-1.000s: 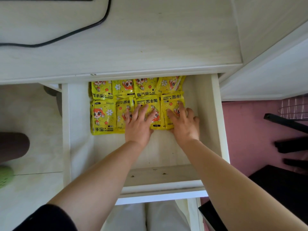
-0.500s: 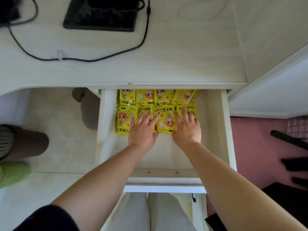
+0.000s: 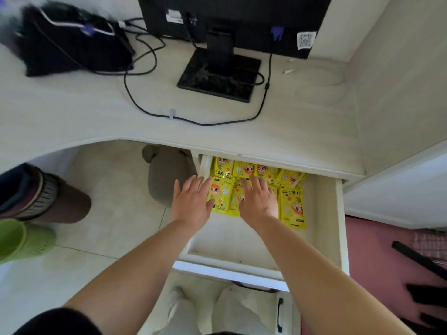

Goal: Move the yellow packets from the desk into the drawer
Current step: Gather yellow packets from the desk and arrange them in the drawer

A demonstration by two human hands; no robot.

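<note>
We are looking down at the open drawer (image 3: 321, 228), where the yellow packets (image 3: 291, 206) are lying flat in two rows at its back, partly under the desk (image 3: 217, 131) edge. Our right hand (image 3: 258, 201) is resting palm-down on the packets, fingers spread and grasping nothing. Our left hand (image 3: 191, 201) is also splayed flat and released, sitting over the drawer's left wall with its fingertips just reaching the leftmost packets (whether it is pressing them, we cannot tell). Beyond both hands, a monitor stand (image 3: 217, 76) and black cables (image 3: 145, 102) are lying on the desk.
</note>
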